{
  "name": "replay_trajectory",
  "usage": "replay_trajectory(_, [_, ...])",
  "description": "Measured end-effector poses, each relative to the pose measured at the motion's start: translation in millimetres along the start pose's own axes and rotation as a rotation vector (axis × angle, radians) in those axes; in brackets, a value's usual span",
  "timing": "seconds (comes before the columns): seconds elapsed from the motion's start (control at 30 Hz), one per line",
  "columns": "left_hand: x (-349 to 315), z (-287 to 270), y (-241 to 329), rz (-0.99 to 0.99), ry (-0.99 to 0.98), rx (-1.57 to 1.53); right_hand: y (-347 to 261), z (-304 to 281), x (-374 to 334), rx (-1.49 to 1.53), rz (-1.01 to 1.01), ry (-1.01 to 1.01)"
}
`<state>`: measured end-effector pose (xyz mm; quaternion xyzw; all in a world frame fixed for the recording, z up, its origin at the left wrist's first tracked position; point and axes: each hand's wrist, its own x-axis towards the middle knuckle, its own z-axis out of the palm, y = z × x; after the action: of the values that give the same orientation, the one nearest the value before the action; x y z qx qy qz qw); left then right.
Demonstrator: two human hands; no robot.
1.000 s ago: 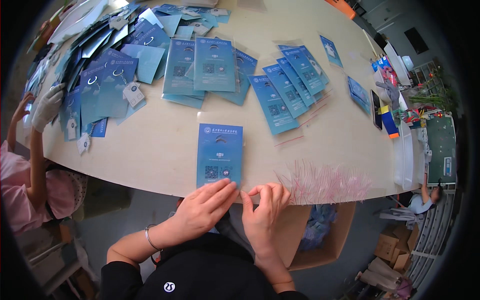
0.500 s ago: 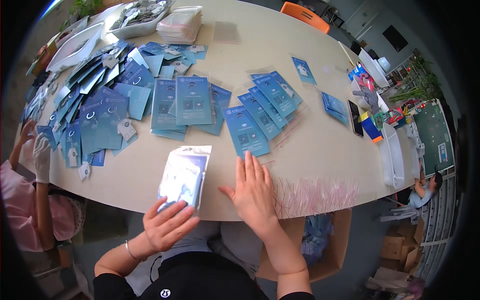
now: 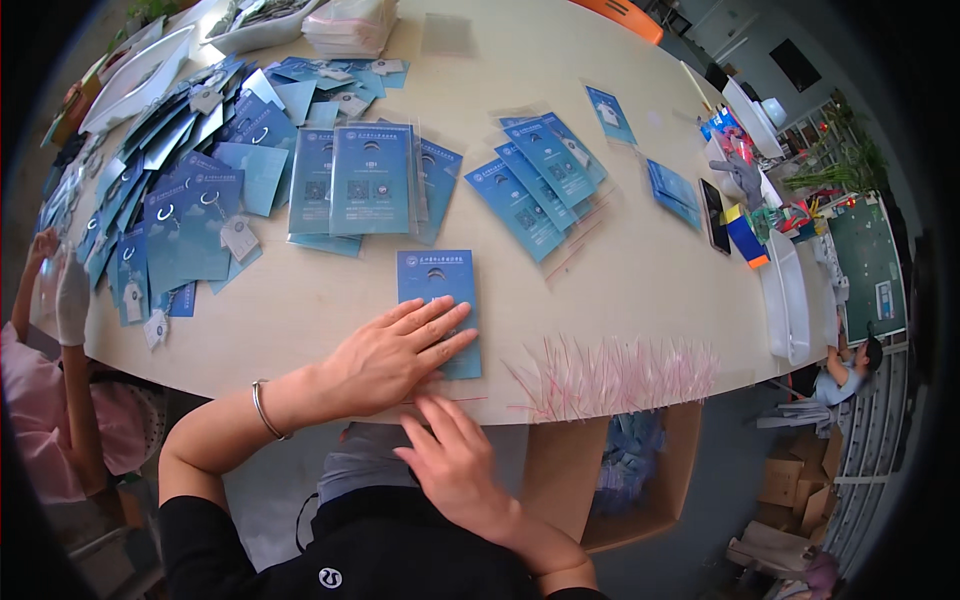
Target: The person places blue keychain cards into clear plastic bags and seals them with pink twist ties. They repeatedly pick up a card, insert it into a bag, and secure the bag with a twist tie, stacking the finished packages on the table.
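Observation:
A blue printed card [image 3: 437, 268] with a curved cut near its top lies upright in front of me, seemingly in a clear bag. My left hand [image 3: 385, 355] rests flat across its lower half, fingers stretched out. At the table's near edge my right hand [image 3: 455, 470] is just below the left, fingers extended and thumb apart. Its fingertips are by the lower end of the bag, where a thin red line shows; the left hand partly hides this place. Beyond are a stack of bagged blue cards [image 3: 370, 185] and a fanned group of bagged cards [image 3: 515, 210].
Loose blue cards with T-shirt keychains [image 3: 190, 225] are heaped at the left, beside another person's gloved hand [image 3: 72, 300]. Red-edged clear strips [image 3: 620, 380] line the near right edge. A phone [image 3: 714, 215] and white tray [image 3: 785, 305] stand right; a cardboard box [image 3: 565, 480] is below.
The shiny bagged card has left my left hand. The nearest card of the fan is gone from there, and one now lies under my left hand. My right hand has drawn back to the table edge.

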<state>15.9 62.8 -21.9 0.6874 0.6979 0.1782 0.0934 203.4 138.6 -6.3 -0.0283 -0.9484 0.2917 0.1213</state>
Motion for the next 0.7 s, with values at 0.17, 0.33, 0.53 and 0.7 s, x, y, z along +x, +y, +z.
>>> replay_trajectory(0.17, [-9, -1, 9, -0.017, -0.001, 0.103, 40, -36, -7, 0.011, 0.229, 0.188])
replay_trajectory(0.33, [-8, -5, 11, -0.032, -0.017, 0.101, 54, -34, 3, -0.144, 0.125, 0.164])
replay_trajectory(0.53, [0, -6, 16, -0.058, -0.054, 0.076, 42, -43, -14, -0.102, 0.020, -0.053])
replay_trajectory(0.7, [-9, -6, 16, -0.132, -0.072, 0.119, 61, -120, -48, 0.264, 0.066, 0.112])
